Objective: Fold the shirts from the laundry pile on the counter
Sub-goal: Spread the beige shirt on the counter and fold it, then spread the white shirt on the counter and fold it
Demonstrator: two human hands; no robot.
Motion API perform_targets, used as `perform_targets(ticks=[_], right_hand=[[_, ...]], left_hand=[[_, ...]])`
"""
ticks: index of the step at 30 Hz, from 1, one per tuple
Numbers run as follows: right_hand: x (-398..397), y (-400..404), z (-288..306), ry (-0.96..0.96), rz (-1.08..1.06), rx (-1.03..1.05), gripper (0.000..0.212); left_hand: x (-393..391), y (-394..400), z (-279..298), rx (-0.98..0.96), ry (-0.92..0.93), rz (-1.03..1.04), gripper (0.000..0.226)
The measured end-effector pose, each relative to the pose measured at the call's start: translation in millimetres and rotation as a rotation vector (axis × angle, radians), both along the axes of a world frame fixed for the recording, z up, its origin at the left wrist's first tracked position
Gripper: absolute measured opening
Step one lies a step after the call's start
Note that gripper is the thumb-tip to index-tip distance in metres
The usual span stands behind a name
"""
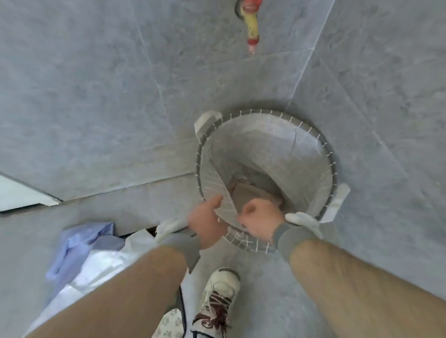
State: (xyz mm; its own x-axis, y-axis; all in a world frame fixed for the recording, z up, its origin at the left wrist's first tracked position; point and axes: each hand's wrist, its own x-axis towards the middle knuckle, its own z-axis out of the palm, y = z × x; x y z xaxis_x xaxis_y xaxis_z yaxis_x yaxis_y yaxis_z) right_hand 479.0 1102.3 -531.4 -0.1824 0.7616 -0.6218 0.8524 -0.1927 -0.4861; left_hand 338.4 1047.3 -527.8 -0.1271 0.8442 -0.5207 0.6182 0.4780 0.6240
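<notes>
Retrieval step: left hand (206,221) and right hand (258,219), both closed, pinch white checked cloth (222,193) over round mesh laundry basket (307,161). Next: lift clear.

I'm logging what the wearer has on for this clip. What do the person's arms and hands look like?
Both forearms are bare, with no sleeves. Each wrist carries a grey fabric wristband. The left hand and right hand are ungloved; no rings or watch visible.

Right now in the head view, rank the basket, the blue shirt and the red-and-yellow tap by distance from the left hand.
1. Mesh basket: left hand grips its near rim.
2. Blue shirt: to the hand's left, on the counter.
3. Red-and-yellow tap: far up the wall.
</notes>
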Motion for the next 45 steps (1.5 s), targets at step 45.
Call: perform_targets(ticks=[45], right_hand=[[-284.5,-320.4,-324.5,0.296,-0.6,-0.554,0.02]], left_hand=[[-231.1,-378.7,-276.2,-0.212,-0.221,0.639,0.051]])
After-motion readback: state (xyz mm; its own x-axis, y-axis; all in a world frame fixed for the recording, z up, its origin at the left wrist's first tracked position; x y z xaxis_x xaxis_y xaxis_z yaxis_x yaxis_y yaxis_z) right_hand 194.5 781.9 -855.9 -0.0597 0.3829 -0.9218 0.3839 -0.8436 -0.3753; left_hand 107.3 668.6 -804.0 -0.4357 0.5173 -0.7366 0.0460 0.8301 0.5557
